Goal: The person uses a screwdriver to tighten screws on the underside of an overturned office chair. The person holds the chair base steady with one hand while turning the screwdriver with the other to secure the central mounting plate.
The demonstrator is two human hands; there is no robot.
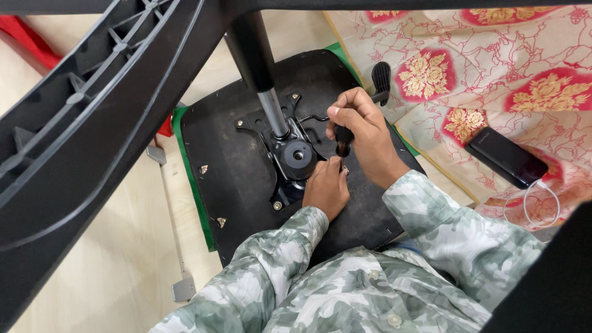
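An office chair lies upside down, its black seat underside (234, 154) facing me. A black metal mechanism plate (290, 154) is bolted at its middle, with the gas cylinder (262, 74) rising from it toward the chair base. My right hand (364, 132) grips a dark-handled screwdriver (343, 140) held upright, tip down at the plate's near right corner. My left hand (327, 185) rests on the seat just below, fingers closed around the screwdriver's tip. A black adjustment lever (381, 80) sticks out behind my right hand.
A black plastic chair base leg (92, 111) crosses the upper left, close to the camera. A black power bank (505, 157) with a white cable (542, 206) lies on a red and cream floral cloth (493, 61) at right. Green fabric edges the seat.
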